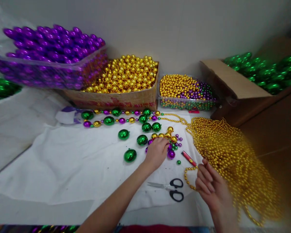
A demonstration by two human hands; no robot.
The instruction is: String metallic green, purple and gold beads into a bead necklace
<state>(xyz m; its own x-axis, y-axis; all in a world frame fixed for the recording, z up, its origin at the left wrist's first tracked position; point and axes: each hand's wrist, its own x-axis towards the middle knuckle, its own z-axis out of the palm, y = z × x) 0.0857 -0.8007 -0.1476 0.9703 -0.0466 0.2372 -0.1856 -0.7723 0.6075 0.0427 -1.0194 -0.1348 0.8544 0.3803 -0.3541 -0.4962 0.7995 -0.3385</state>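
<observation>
My left hand reaches out over the white cloth, fingers curled down onto a small heap of loose gold, purple and green beads; what it pinches is hidden. My right hand sits nearer me, fingers bent together around the end of a thin gold bead strand that loops off a big pile of gold bead strands. Loose green balls lie left of my left hand. A finished string of green, gold and purple beads lies beyond.
Black-handled scissors lie between my hands; a red lighter is just beyond my right hand. At the back stand a bag of purple balls, a box of gold balls, a tray of small mixed beads and a carton of green balls.
</observation>
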